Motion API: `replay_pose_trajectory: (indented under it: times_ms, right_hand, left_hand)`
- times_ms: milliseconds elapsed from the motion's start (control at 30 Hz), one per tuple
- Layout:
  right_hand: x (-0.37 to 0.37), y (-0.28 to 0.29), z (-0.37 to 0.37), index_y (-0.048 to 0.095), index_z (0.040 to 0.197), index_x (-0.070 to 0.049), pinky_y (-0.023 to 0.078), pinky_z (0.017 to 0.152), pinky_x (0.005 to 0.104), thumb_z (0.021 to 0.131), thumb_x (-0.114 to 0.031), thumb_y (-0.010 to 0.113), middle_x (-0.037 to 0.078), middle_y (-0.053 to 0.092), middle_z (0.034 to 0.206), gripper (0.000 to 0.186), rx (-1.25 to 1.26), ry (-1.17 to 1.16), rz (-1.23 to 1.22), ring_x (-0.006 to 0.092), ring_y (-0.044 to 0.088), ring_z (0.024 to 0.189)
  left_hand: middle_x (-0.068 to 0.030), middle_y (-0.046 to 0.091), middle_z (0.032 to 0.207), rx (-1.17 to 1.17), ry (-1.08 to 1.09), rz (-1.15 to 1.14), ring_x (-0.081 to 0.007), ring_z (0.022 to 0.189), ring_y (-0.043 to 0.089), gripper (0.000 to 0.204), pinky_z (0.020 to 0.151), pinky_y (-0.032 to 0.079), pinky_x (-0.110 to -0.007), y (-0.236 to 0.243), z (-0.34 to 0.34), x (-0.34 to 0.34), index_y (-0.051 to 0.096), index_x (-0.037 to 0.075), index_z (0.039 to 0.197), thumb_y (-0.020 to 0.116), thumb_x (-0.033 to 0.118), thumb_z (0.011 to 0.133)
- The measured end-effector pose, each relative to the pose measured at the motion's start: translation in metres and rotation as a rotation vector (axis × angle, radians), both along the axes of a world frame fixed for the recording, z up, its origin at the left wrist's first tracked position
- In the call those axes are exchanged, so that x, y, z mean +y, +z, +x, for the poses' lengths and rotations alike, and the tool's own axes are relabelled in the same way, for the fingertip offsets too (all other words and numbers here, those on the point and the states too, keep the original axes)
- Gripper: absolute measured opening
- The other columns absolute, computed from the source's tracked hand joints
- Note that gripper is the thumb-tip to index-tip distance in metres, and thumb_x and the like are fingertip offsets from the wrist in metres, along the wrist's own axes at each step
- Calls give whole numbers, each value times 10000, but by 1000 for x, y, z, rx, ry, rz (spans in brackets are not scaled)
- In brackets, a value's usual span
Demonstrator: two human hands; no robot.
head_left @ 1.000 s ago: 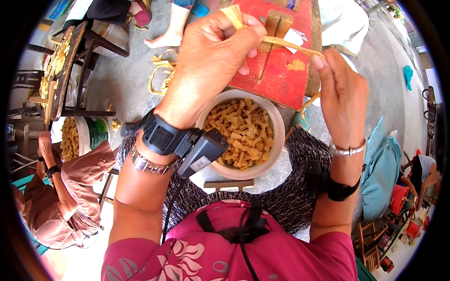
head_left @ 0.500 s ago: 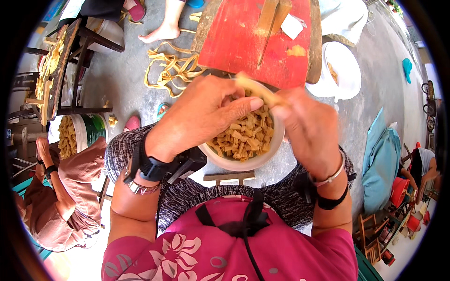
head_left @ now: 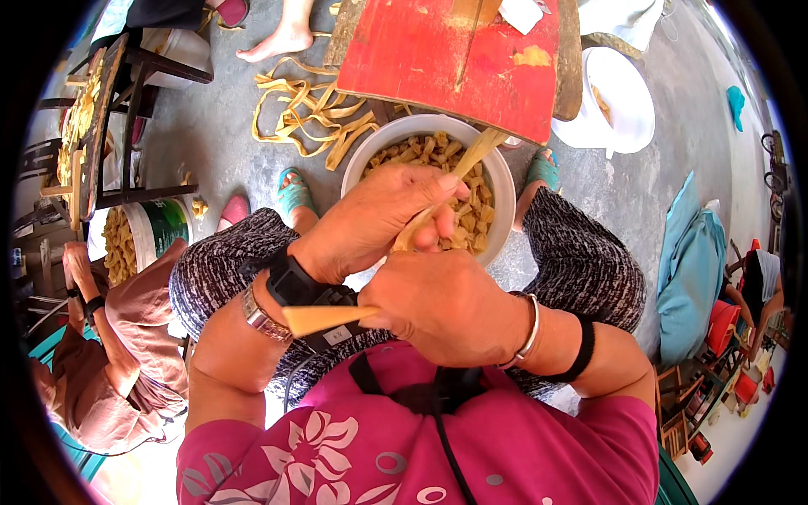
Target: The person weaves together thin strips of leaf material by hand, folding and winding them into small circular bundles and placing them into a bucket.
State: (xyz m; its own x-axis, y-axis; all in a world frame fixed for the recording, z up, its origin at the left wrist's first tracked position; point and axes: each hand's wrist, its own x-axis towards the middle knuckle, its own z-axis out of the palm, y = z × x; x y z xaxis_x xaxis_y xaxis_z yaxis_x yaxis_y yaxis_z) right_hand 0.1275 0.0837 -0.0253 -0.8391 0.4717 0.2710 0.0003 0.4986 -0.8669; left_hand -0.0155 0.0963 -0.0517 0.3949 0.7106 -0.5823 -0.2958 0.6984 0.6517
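My left hand (head_left: 379, 215) pinches a long, flat, yellowish-tan plant-like strip (head_left: 478, 156) between thumb and fingers. The strip slants from the red board's front edge down through those fingers to my right hand (head_left: 450, 303), closed round it closer to my body. A pale pointed end (head_left: 328, 318) sticks out leftward from the right fist, seemingly of the same strip; the fist hides how they join. Under and beyond my hands stands a white bucket (head_left: 502, 181), holding many short tan pieces (head_left: 475, 202) that look folded or knotted.
Ahead is a red board (head_left: 438, 67) with a blade standing in a wooden block. Loose long strips (head_left: 307, 118) lie on the floor to its left. A white basin (head_left: 623, 101) stands at right. Another person sits at left beside a bucket of similar pieces (head_left: 120, 244).
My right hand has come down and left, from the bucket's right rim to near my waist. The strip is now stretched slantwise between both hands. The bucket shows farther up in view.
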Motion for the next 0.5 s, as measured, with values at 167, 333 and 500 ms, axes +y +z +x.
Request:
replay_pose_trajectory:
  times_ms: [167,333,500]
  right_hand:
    - [14,-6,8,527,821,-40,421,563,388,862,-135,544,102,532,759,105,39,-290,103,292,536,665]
    - [40,-9,13,560,955,8,439,552,267,932,-127,440,93,598,845,182,-78,-547,11,149,552,620]
    - [46,-22,3,549,890,-4,392,510,322,933,-179,443,63,473,592,209,-65,-606,-319,209,483,508]
  left_hand:
    - [10,595,816,324,-128,323,-27,683,523,276,601,433,-184,-2,-11,1,587,-3,1053,546,233,917]
    - [6,605,803,557,-96,412,-42,709,506,140,627,426,-217,15,-12,-2,626,3,938,555,110,885]
    - [-127,594,899,970,53,1101,-220,676,559,139,629,457,-291,13,-15,-3,598,-9,912,592,-19,773]
